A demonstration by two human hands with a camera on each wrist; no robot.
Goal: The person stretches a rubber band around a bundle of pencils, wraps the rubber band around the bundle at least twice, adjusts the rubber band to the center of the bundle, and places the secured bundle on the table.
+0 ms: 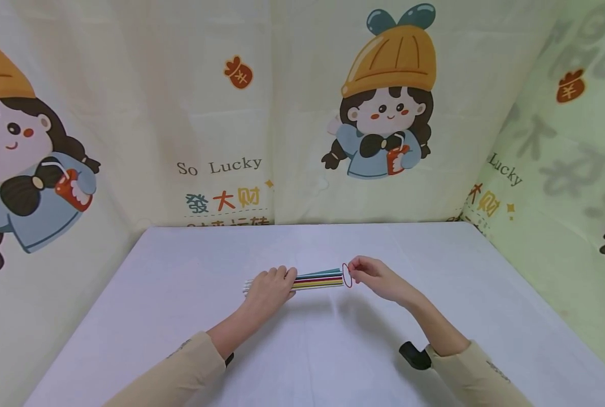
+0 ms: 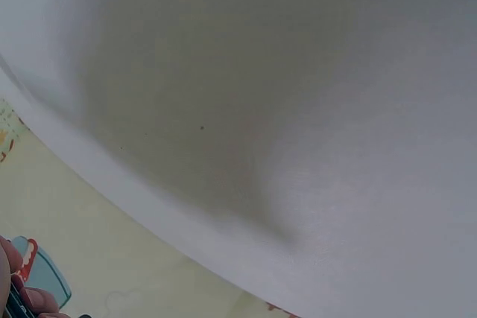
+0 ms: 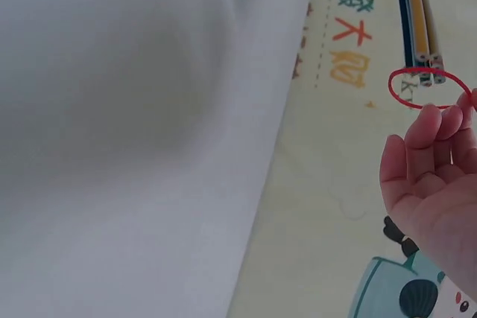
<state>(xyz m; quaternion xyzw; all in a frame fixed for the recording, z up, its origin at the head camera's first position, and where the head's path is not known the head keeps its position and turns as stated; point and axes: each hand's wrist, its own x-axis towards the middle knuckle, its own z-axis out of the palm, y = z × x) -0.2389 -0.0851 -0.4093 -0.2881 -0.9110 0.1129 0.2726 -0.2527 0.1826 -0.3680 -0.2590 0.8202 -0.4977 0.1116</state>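
Note:
My left hand (image 1: pixel 270 289) grips a bundle of coloured pencils (image 1: pixel 318 279) around its middle, above the table. The pencils lie roughly level, with pale ends to the left of the hand and blue, red and yellow lengths to the right. A red rubber band (image 1: pixel 347 275) is pinched at its edge by my right hand (image 1: pixel 378 277). In the right wrist view, the band (image 3: pixel 427 69) forms an open loop at the pencil ends (image 3: pixel 422 57); whether it encircles them is hard to tell. Only a few left fingers (image 2: pixel 37 300) show in the left wrist view's lower corner.
A white-covered table (image 1: pixel 302 362) lies below both hands. Behind it hangs a cream curtain (image 1: pixel 302 113) printed with cartoon figures and lettering, and another printed sheet (image 1: pixel 561 198) stands along the right side. Dark wrist devices (image 1: pixel 415 356) sit at the sleeves.

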